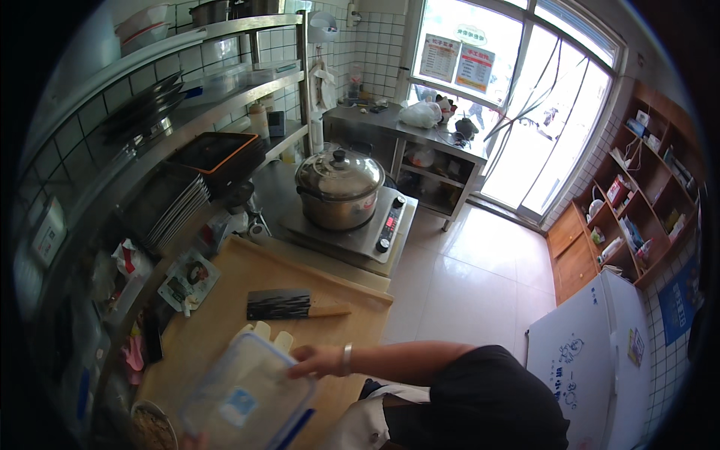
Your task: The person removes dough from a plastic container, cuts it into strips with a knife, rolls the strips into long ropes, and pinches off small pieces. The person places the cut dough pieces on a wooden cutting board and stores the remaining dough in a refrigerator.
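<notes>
My right hand point(316, 361), with a silver bracelet at the wrist, grips the right edge of a translucent plastic food container point(264, 382). A blue seal runs round its top and a blue label sticks to it; motion blurs it, and I cannot tell whether it is a lid alone. Fingertips of my left hand point(194, 441) show at its lower left edge, the rest cut off by the frame. Pale dough pieces point(282, 341) peek out past its far edge. Beyond them a cleaver point(279, 304) with a wooden handle lies flat on the wooden board point(225, 292).
A lidded steel pot point(339, 194) stands on an induction cooker point(388, 225) past the board's raised edge. At the left are a shelf rack point(247, 95), a printed pouch point(189, 281) and a bowl of brown filling point(152, 430). A white freezer point(574, 360) stands at the right.
</notes>
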Demonstrator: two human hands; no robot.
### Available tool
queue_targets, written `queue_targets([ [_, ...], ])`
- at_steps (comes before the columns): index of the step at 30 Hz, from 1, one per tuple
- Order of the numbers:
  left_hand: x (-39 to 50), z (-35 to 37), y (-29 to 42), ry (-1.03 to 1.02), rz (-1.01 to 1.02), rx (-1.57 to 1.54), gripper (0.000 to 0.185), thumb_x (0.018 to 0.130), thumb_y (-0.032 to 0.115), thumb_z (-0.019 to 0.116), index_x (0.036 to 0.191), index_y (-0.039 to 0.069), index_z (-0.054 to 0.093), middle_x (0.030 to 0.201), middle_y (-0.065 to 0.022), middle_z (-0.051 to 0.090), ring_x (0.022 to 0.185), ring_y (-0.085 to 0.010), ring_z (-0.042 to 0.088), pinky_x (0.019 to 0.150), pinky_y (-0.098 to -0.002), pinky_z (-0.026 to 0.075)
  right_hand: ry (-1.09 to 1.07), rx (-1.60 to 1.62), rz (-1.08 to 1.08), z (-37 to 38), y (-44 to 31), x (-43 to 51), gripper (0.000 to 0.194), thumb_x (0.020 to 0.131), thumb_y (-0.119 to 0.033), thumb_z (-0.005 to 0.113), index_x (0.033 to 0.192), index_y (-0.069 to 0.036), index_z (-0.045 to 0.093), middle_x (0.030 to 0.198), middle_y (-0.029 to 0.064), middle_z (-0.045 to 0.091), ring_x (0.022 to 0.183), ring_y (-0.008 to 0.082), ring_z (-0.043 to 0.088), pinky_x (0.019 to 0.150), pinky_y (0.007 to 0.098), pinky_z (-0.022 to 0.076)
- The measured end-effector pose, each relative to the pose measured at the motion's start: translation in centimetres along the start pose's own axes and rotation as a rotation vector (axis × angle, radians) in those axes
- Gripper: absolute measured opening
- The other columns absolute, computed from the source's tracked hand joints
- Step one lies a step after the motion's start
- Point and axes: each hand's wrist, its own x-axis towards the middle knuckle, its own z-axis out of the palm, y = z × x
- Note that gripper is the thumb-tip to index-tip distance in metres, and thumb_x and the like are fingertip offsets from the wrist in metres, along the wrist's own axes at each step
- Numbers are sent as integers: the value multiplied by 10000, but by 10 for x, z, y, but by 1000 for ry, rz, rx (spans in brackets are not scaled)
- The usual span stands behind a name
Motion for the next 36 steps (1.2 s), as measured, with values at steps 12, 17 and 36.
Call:
queue_targets([
  [12,-81,134,-125,28,-59,-104,564,898,263,638,1355,20,415,1268,-99,539,1127,-220,526,978,-357,408,4,-467,79,-95,95,-37,451,774,-446,715,905,-20,647,808,81,630,747,175,601,642,316,488],
  [17,-126,169,-98,160,-332,-305,699,866,269,667,1430,80,300,1312,-120,512,1152,-257,527,934,-414,457,101,-711,52,-100,87,-1,588,741,-537,708,956,5,639,822,124,658,748,250,617,685,369,499],
  [36,30,150,-20,-598,-91,188,619,778,357,768,1223,-22,565,1098,-104,650,963,-180,607,866,-359,486,590,184,198,7,152,-76,439,808,-416,725,1002,-33,636,833,85,671,662,189,647,544,344,567],
])
